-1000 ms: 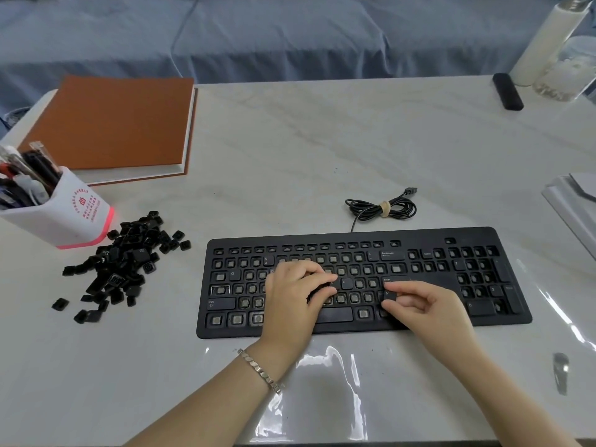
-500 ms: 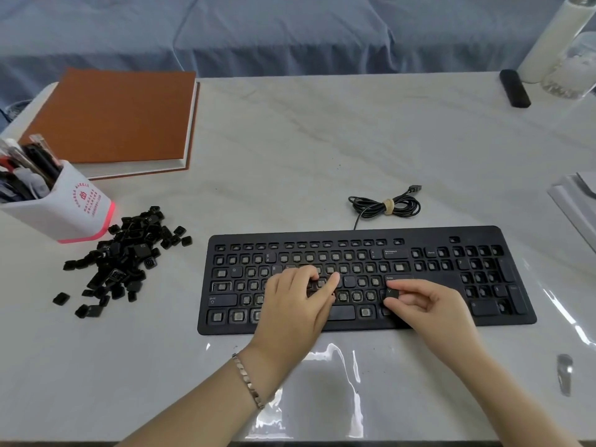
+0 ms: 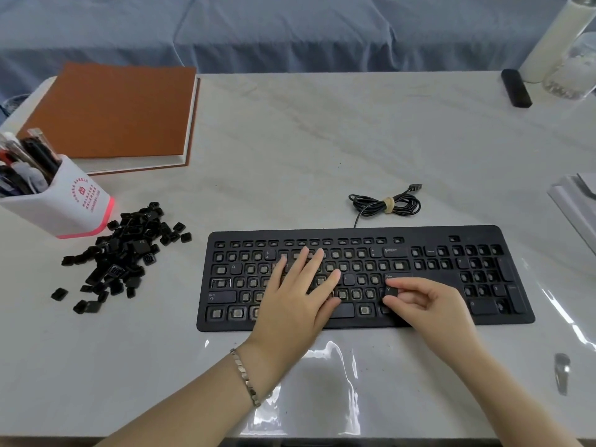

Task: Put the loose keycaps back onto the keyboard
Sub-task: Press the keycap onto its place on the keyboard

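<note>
R grip (image 3: 429,304) pinches keycap (image 3: 391,290); L grip (image 3: 296,298) flat on kbd (image 3: 451,240); cup (image 3: 74,204) w/ pens (image 3: 35,156).

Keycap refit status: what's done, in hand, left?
Early. Done: only a few caps are seated on the keyboard, such as Backspace, Enter and Shift; most sockets are bare. In hand: the right hand pinches one keycap above the lower letter rows, while the left hand lies flat on the middle rows. Left: the pile of loose keycaps beside the keyboard's left end.
</note>
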### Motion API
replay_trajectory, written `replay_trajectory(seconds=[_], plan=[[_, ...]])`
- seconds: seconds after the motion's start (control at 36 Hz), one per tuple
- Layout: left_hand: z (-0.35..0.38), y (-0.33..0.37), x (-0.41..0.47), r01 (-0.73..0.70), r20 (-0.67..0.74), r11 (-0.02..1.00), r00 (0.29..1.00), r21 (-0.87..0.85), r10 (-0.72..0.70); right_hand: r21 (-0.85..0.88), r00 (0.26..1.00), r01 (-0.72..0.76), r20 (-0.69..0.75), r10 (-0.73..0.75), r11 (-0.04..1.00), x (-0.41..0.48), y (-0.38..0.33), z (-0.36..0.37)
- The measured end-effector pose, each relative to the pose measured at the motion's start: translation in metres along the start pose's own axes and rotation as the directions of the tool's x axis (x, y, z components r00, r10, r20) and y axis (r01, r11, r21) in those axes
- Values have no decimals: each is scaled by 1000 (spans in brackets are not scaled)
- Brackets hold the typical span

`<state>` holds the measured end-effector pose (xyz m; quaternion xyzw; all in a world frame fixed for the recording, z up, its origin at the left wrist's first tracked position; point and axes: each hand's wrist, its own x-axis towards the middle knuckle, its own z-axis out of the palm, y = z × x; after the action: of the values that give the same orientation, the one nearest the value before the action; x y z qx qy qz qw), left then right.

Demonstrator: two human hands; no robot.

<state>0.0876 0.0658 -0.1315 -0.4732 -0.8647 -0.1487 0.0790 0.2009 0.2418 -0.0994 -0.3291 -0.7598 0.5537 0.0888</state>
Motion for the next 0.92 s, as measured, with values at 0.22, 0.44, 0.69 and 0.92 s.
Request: replay_trajectory(seconds=[0.22,0.44,0.69,0.92], plan=[[1,-10,-1,-123,29,984,992,132,120,9,1000,2,4,-2,1000,-1,-2,0],[-4,-2,8,-131,-71,988,988,82,137,19,1000,11,5,-11,1000,-1,-3,0],[-2,-2,8,-180,-196,978,961,104,198,29,1000,2,5,-2,1000,1,-3,0],[-3,7,9,-158,-253,971,946,177,200,19,1000,-4,7,4,1000,0,-3,0]])
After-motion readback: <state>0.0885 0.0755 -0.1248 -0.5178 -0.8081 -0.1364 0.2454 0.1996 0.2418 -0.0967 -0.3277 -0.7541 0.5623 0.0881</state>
